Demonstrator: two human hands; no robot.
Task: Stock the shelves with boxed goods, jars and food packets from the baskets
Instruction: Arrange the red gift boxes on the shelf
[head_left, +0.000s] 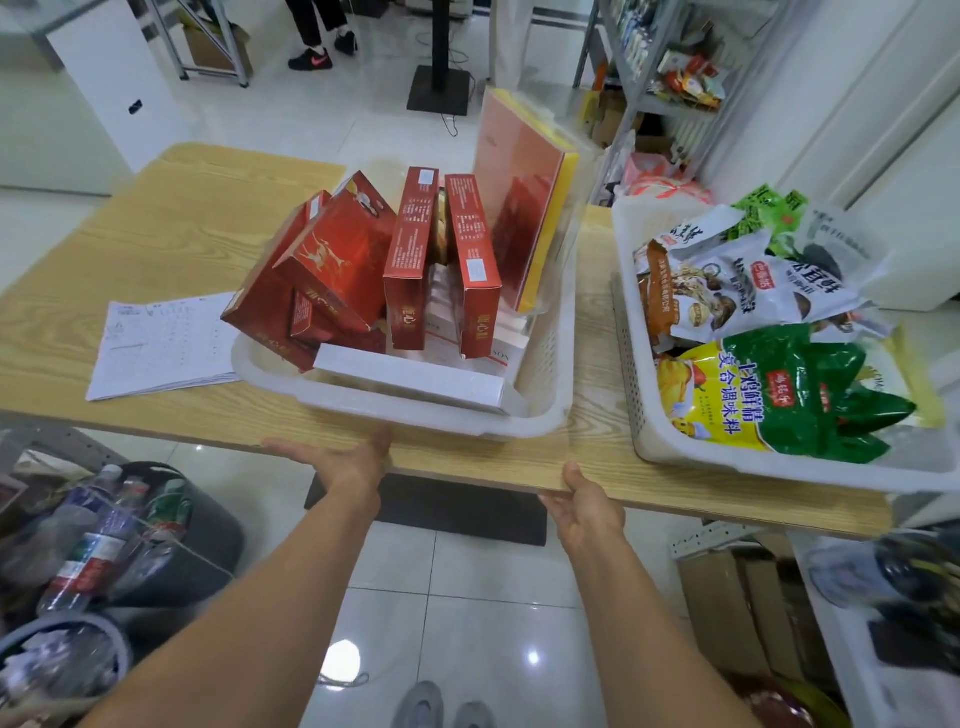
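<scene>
Boxed goods, mostly red cartons, stand and lean packed together in a white basket in the middle of the wooden counter. A tall pink-and-yellow box rises at the basket's 1 o'clock corner, and a long white box lies flat along its 6 o'clock side. At 3 o'clock from it, just apart, sits a second basket heaped with food packets, a green-and-yellow one on top nearest the edge.

Both hands are at the counter's near edge, at 6 o'clock from the boxes. The left hand lies spread, fingers pointing toward 9 o'clock, thumb tip reaching up to the first basket's near rim. The right hand is relaxed and holds nothing, its thumb on top of the edge and its fingers just below it.

Stapled sheets of paper lie at 9 o'clock from the boxes. Metal shelves stand off at 1 o'clock, and a bin of plastic bottles sits on the floor at 8 o'clock.
</scene>
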